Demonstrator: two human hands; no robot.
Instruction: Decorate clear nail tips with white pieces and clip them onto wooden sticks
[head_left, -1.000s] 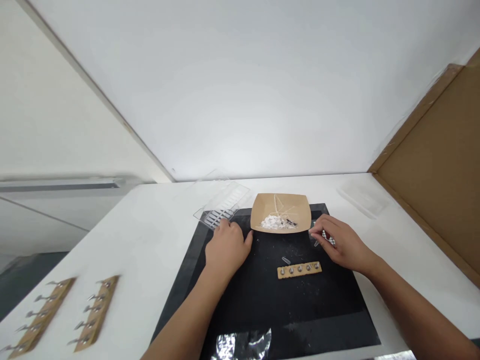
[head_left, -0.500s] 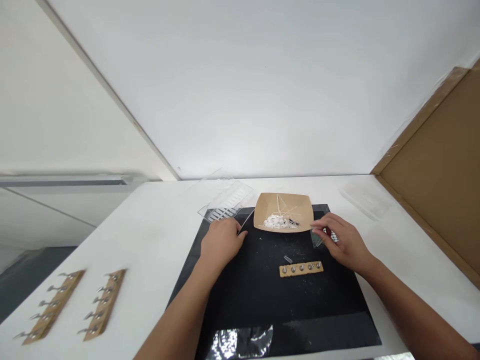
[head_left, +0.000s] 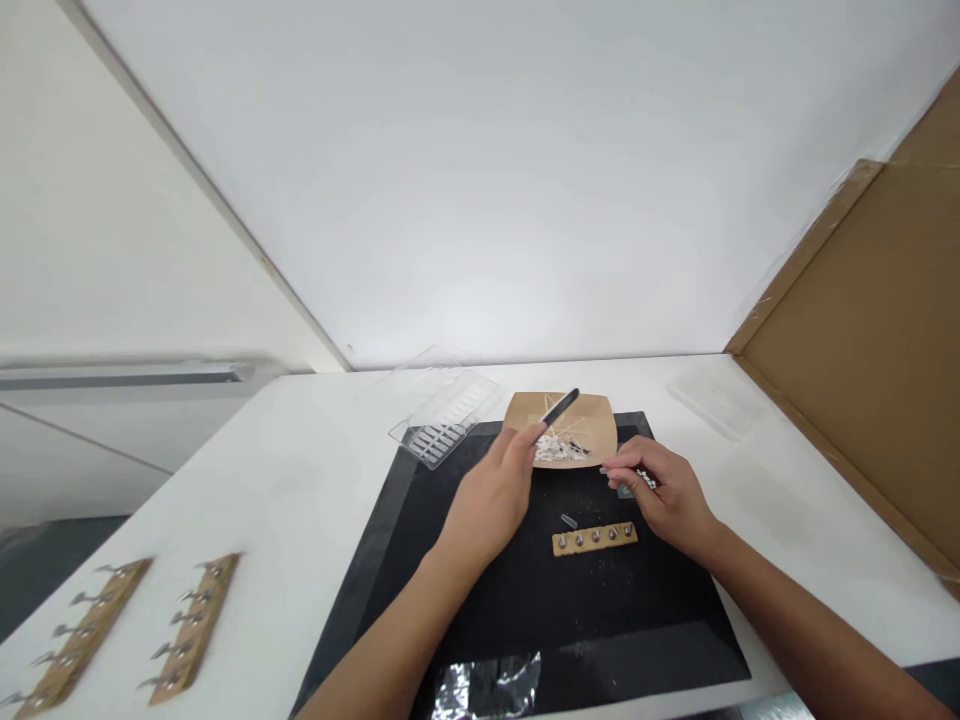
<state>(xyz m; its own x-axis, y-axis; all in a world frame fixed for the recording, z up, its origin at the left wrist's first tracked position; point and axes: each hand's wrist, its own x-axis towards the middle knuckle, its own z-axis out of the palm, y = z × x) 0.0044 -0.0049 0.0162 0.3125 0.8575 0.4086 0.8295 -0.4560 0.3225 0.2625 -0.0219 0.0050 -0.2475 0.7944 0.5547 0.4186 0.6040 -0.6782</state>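
My left hand (head_left: 491, 500) is closed on a dark nail file with a pale edge (head_left: 561, 405), which points up over the brown paper tray (head_left: 517, 408). In that tray lie white scraps (head_left: 553, 450) and thin sticks. My right hand (head_left: 660, 490) pinches a small clear nail tip (head_left: 604, 469) beside the tray's right corner. Partly hidden behind its fingers is a small patterned piece (head_left: 627, 491). Below, on the black mat (head_left: 555, 610), a wooden strip with several metal pegs (head_left: 595, 539) lies near another clear nail tip (head_left: 569, 521).
A clear compartment box of nail tips (head_left: 442, 425) rests across the mat's back left corner. Two wooden strips with pegged tips (head_left: 82, 640) stand on the white table (head_left: 247, 470) at left. Another clear plastic case (head_left: 716, 400) lies at right, near a cardboard panel (head_left: 862, 330).
My left hand has lifted the nail file from the mat's left side and swung it right, over the paper tray. My right hand stays by the tray, still pinching. The view has shifted slightly.
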